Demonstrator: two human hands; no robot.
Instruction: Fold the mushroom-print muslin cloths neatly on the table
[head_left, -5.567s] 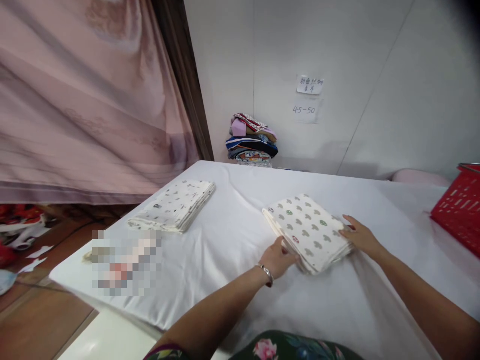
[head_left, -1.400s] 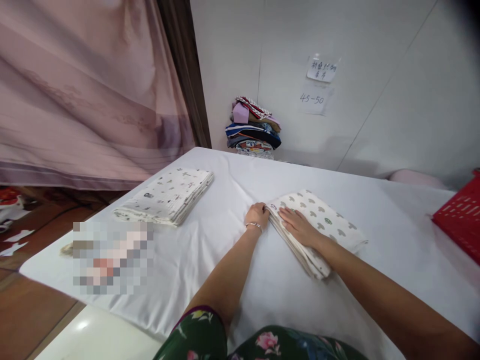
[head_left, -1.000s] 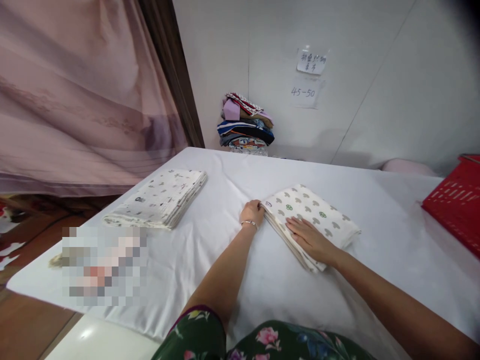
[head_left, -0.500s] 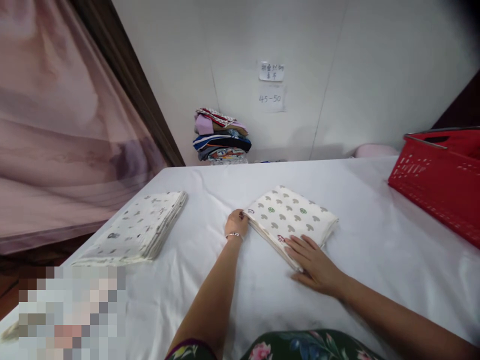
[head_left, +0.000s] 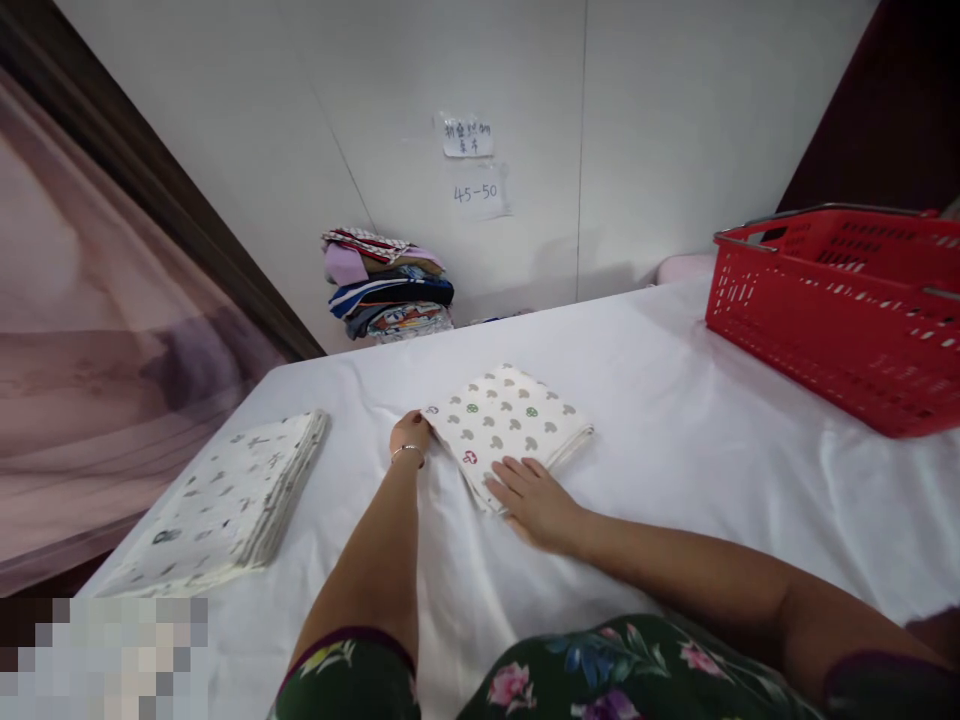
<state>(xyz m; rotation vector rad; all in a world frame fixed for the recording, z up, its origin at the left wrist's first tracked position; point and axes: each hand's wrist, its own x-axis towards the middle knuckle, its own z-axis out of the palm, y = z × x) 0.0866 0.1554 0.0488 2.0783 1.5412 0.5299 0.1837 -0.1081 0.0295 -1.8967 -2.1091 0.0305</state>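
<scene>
In front of me a folded white cloth [head_left: 510,420] with grey, green and red motifs lies turned cornerwise on the white-covered table [head_left: 645,380]. My left hand [head_left: 410,437], with a bracelet at the wrist, pinches the cloth's left corner between thumb and fingers. Flat on its near right edge rests my right hand [head_left: 536,505], fingers stretched out and slightly spread. To the left lies a flat stack of folded patterned cloth [head_left: 225,500], apart from both hands.
On the table's right stands a red plastic basket [head_left: 832,330] with metal handles. A pile of folded fabrics [head_left: 390,285] rises behind the far edge, against the wall with paper signs [head_left: 469,137]. A pink curtain [head_left: 112,380] hangs at the left.
My view has swung to the right, so more of the red basket shows. Both hands keep about the same hold on the cloth; its left corner looks slightly lifted or pulled.
</scene>
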